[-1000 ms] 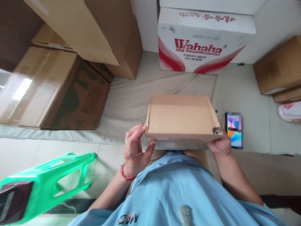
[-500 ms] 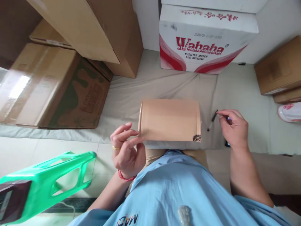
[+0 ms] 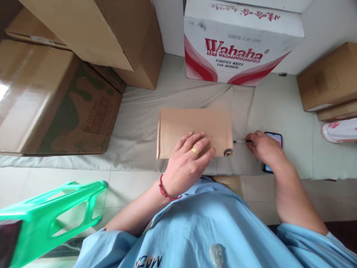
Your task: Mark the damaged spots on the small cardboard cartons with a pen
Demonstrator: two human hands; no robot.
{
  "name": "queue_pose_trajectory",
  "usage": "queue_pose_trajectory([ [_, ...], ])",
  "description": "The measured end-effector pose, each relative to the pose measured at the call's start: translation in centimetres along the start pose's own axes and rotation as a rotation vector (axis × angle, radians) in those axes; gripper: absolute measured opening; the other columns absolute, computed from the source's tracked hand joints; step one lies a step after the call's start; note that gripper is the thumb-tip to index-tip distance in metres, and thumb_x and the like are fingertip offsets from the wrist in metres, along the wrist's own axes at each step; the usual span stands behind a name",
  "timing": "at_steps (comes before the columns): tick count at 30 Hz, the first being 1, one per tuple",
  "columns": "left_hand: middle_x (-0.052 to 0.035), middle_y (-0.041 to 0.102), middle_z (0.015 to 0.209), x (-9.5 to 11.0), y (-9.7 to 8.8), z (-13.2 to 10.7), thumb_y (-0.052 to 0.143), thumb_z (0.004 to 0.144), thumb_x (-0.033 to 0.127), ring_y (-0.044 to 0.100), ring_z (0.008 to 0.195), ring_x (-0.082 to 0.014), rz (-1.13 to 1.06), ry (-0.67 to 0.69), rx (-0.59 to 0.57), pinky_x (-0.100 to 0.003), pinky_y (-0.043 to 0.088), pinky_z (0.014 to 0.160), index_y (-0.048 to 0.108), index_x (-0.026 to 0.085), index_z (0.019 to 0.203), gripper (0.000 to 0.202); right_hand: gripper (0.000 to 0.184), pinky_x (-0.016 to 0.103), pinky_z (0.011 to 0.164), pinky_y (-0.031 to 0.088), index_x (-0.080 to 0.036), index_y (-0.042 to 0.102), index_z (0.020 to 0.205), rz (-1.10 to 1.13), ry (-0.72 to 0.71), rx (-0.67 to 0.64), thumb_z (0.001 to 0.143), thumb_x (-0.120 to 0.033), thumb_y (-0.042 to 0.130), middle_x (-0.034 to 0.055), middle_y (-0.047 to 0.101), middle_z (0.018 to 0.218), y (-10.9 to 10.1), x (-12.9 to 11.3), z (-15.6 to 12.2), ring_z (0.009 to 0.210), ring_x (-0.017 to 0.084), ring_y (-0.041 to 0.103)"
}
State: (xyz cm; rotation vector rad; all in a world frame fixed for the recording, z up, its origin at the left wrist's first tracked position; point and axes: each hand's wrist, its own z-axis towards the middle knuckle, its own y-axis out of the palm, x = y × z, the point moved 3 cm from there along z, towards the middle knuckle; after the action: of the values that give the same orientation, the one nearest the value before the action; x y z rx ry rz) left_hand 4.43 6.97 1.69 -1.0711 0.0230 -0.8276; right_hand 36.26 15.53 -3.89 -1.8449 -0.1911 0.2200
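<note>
A small flat brown cardboard box (image 3: 184, 124) lies on a pale cloth in front of me. My left hand (image 3: 188, 163) rests flat on its near right part, fingers stretched out, a gold ring on one finger. My right hand (image 3: 263, 149) is just right of the box, fingers pinched round a thin dark pen (image 3: 240, 141) whose tip points at the box's right edge. A phone (image 3: 275, 138) with a lit screen lies partly under that hand.
A white and red Wahaha water carton (image 3: 237, 41) stands behind. Large brown cartons (image 3: 55, 100) are stacked at the left, smaller ones (image 3: 325, 82) at the right. A green plastic stool (image 3: 52, 212) lies at lower left. A white and red object (image 3: 340, 130) sits at the right edge.
The box was set down flat on the cloth. My left hand moved from its left corner onto its top. My right hand let go of the box and picked up the pen.
</note>
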Motion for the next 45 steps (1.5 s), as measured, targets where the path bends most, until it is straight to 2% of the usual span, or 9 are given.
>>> queue_pose_trajectory([
  [7,-0.0098,0.072,0.149,-0.9,0.5,0.0,0.066,0.104,0.015,0.067,0.144,-0.0275,0.056,-0.013,-0.008,-0.053,0.049,0.126,0.074,0.029,0.132,0.032,0.026,0.032,0.057,0.042,-0.025,0.069,0.103,0.694,0.06,0.39,0.096,-0.05,0.072,0.0051,0.075,0.092,-3.2,-0.5,-2.0,0.063,0.016,0.057],
  [11,-0.0096,0.068,0.157,-0.7,0.4,0.1,0.062,0.104,0.009,0.064,0.148,-0.0277,0.057,-0.003,-0.078,-0.054,0.044,0.129,0.071,0.032,0.141,0.044,0.026,0.025,0.043,0.027,-0.028,0.066,0.102,1.418,0.132,0.589,0.091,-0.042,0.085,0.0,0.076,0.083,-5.4,-2.5,-3.6,0.047,0.009,0.038],
  [14,-0.0091,0.067,0.159,-0.7,0.2,0.2,0.062,0.103,0.007,0.064,0.148,-0.0285,0.047,-0.012,-0.1,-0.056,0.041,0.131,0.071,0.033,0.144,0.049,0.028,0.023,0.037,0.019,-0.025,0.071,0.092,1.662,0.102,0.613,0.08,-0.036,0.094,-0.0034,0.063,0.066,-6.0,-4.4,-3.6,0.045,0.007,0.034],
  [17,-0.0092,0.065,0.162,-0.7,0.2,0.3,0.062,0.103,0.008,0.062,0.15,-0.0289,0.042,-0.023,-0.132,-0.056,0.04,0.132,0.07,0.034,0.145,0.05,0.025,0.021,0.034,0.018,-0.023,0.074,0.086,1.706,0.143,0.614,0.084,-0.042,0.089,-0.0058,0.049,0.054,-5.7,-5.6,-3.1,0.043,0.008,0.034],
  [22,-0.0086,0.065,0.161,-0.6,0.1,0.5,0.063,0.102,0.008,0.062,0.151,-0.0294,0.041,-0.03,-0.136,-0.058,0.042,0.13,0.072,0.035,0.143,0.05,0.044,0.023,0.037,0.031,-0.022,0.081,0.086,1.788,0.102,0.521,0.096,-0.064,0.07,0.004,0.069,0.082,-5.1,-7.3,-2.3,0.048,0.008,0.04],
  [27,-0.0082,0.065,0.161,-0.7,0.2,0.4,0.064,0.102,0.01,0.062,0.151,-0.029,0.036,-0.038,-0.135,-0.058,0.04,0.132,0.072,0.035,0.143,0.049,0.054,0.023,0.036,0.023,-0.024,0.076,0.084,1.765,0.03,0.463,0.101,-0.072,0.059,-0.0056,0.038,0.049,-5.3,-8.3,-2.5,0.041,0.01,0.028],
  [32,-0.0083,0.065,0.161,-0.6,0.3,0.4,0.065,0.103,0.011,0.062,0.15,-0.0293,0.045,-0.032,-0.131,-0.058,0.041,0.131,0.072,0.035,0.143,0.048,0.031,0.022,0.041,0.034,-0.024,0.076,0.101,1.73,0.078,0.466,0.089,-0.05,0.086,0.0003,0.071,0.074,-5.1,-9.1,-3.3,0.048,0.008,0.042],
  [38,-0.0076,0.067,0.159,-0.5,0.3,0.5,0.065,0.103,0.012,0.063,0.149,-0.0288,0.054,-0.039,-0.119,-0.057,0.04,0.132,0.073,0.035,0.14,0.044,0.023,0.022,0.042,0.027,-0.022,0.072,0.088,1.698,0.03,0.4,0.085,-0.038,0.088,-0.0059,0.051,0.058,-3.9,-10.0,-4.0,0.044,0.007,0.038],
  [45,-0.0087,0.066,0.161,-0.6,0.5,0.4,0.064,0.103,0.013,0.062,0.151,-0.0297,0.057,-0.032,-0.125,-0.058,0.04,0.132,0.071,0.035,0.143,0.046,0.023,0.023,0.045,0.039,-0.023,0.078,0.113,1.491,0.017,0.37,0.097,-0.04,0.08,0.0004,0.074,0.079,-2.8,-10.6,-5.1,0.049,0.009,0.049],
])
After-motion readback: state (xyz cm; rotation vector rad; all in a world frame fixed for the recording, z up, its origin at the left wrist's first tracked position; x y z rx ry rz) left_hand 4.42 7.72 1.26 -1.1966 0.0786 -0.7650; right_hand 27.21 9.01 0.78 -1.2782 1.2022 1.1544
